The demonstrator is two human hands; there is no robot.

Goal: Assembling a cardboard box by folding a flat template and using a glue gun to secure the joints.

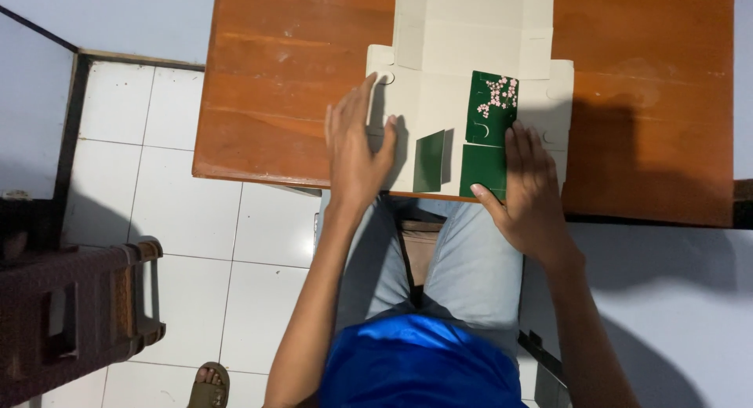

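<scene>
A flat, unfolded cardboard box blank, pale on its inner side, lies on a brown wooden table. Dark green flaps are folded up near its front edge; one green flap carries a pink blossom pattern, a plain green flap stands to its left. My left hand lies flat on the blank's left part, fingers spread. My right hand presses on the blank's right front, thumb against a lower green panel.
The table's front edge runs just before my knees. White floor tiles lie to the left. A dark woven plastic stool or rack stands at lower left. A sandalled foot shows at the bottom.
</scene>
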